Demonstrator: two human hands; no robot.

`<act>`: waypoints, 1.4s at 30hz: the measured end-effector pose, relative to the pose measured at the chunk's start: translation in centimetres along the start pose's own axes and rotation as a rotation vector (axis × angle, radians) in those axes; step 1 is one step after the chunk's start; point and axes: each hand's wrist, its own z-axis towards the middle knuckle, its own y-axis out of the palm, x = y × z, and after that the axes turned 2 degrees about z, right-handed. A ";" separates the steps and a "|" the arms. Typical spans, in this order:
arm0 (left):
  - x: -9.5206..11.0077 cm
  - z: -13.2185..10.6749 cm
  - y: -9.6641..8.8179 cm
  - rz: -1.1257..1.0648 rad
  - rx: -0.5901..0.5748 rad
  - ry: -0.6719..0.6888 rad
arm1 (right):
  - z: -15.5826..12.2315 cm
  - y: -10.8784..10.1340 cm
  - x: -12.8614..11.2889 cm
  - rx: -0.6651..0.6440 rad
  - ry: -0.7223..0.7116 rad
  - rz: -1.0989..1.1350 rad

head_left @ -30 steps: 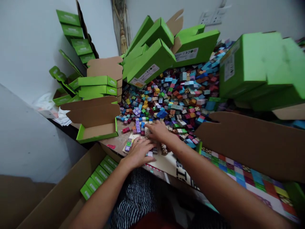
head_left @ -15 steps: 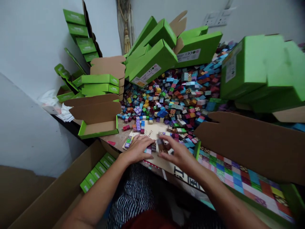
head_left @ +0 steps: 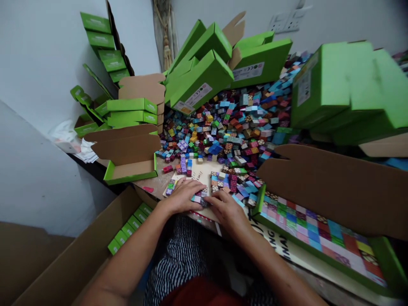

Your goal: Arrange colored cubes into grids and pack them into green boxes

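My left hand [head_left: 181, 197] lies on a pale card [head_left: 204, 172] at the table's near edge, fingers curled over a small cluster of patterned blocks [head_left: 199, 197]. My right hand [head_left: 226, 208] rests just right of it, fingertips pinching at the same cluster. A short row of blocks [head_left: 223, 182] lies just beyond my right fingers. Behind them spreads a big heap of small coloured blocks [head_left: 236, 123].
An open green box filled with coloured blocks [head_left: 318, 238] lies at the right, its brown lid [head_left: 331, 191] raised. An empty open green box [head_left: 130, 170] sits at the left. Stacks of green boxes [head_left: 204, 72] crowd the back; a carton holding green boxes [head_left: 127, 229] stands below left.
My right hand has drawn back from the loose blocks near the heap to the card's near edge beside my left hand. My left hand has stayed nearly in place.
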 end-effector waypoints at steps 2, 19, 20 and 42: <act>0.0 0.0 0.1 0.001 0.016 0.005 | 0.2 0.4 0.0 0.026 0.010 0.009; -1.7 -4.3 0.1 0.047 0.413 -0.153 | 9.7 0.0 1.4 -0.007 0.140 0.339; -2.4 -5.0 0.4 0.029 0.450 -0.226 | 10.3 0.9 1.0 -0.046 0.116 0.321; -3.8 -4.7 0.9 -0.045 0.196 -0.271 | 16.6 1.7 2.2 -0.486 0.057 -0.270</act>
